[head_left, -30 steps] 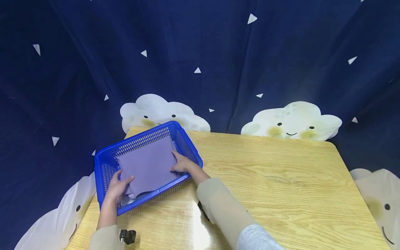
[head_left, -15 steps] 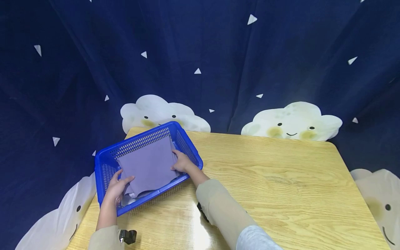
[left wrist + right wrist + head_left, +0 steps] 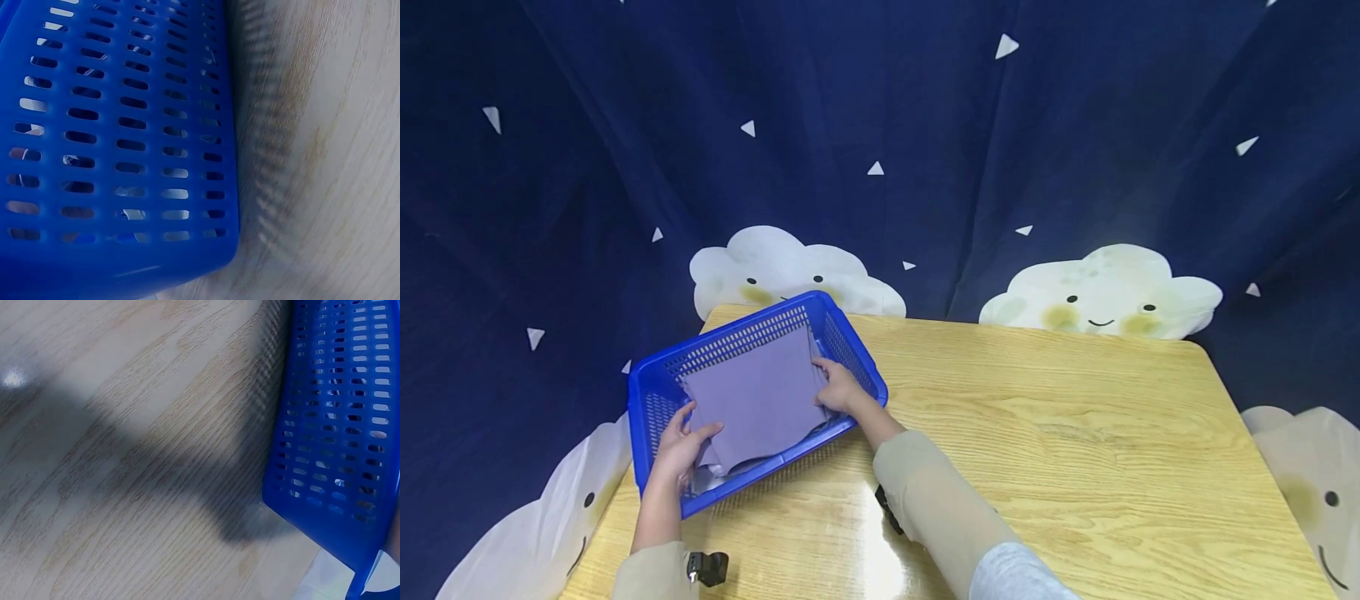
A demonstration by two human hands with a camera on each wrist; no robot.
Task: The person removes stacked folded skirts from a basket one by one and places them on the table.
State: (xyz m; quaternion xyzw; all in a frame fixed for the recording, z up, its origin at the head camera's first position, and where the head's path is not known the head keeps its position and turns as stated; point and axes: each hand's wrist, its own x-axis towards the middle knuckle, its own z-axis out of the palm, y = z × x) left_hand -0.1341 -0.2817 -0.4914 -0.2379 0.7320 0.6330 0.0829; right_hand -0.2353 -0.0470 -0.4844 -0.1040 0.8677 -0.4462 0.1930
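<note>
At the far left, a navy fabric curtain is printed with small white triangles and a smiling white cloud. Beside this, the left forearm is covered by a beige sleeve, with a small black device at its side.

A rectangular blue plastic basket, smooth-rimmed and pierced by rows of rounded slots, is set askew on the left part of the table. Inside it, a matte lilac cloth-like sheet is laid out broadly, its near edge wavy; something pale and shiny is glimpsed at the basket's near left corner.

The sheet's left edge is touched by the left hand, its thumb laid over the top and spread from the forefinger. The right edge is touched by the right hand, reached in over the rim. Whether either hand is clasped round the sheet cannot be told, as the remaining fingers are hidden.

Farther right, a second beige sleeve is met by pale grey fabric, and the round-cornered, yellowish wood-grain table is backed by another smiling cloud.
</note>
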